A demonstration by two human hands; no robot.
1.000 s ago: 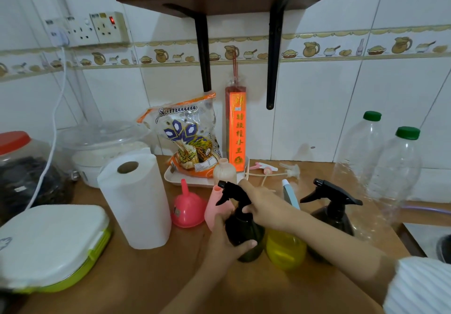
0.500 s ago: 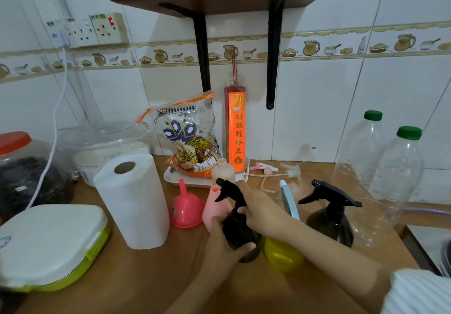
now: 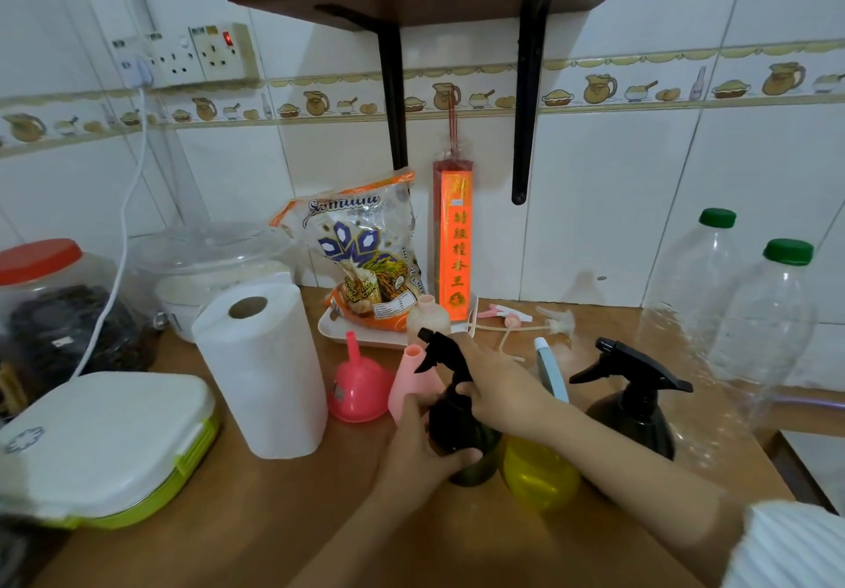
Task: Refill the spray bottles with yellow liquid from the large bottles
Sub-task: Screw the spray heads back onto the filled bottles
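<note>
A dark spray bottle point(image 3: 471, 464) with a black trigger head point(image 3: 441, 349) stands at the middle of the wooden counter point(image 3: 283, 514). My left hand point(image 3: 418, 445) wraps its body from the left. My right hand point(image 3: 496, 386) grips its neck just under the trigger head. Right beside it stands a yellow-filled bottle point(image 3: 539, 477) with a pale blue top. A second dark spray bottle point(image 3: 635, 409) stands to the right, untouched. Two large clear bottles with green caps point(image 3: 686, 308) point(image 3: 768, 340) stand at the far right and look empty.
A pink funnel point(image 3: 356, 386) and a pink bottle point(image 3: 414, 377) sit left of the held bottle, a paper towel roll point(image 3: 260, 368) further left. Loose spray heads point(image 3: 521, 320) lie behind. A white tray point(image 3: 352, 336) holds a snack bag. A lidded green-and-white box point(image 3: 100, 441) lies front left.
My right hand has shifted slightly on the bottle's neck while the left keeps hold of the body. The bottle stays in place.
</note>
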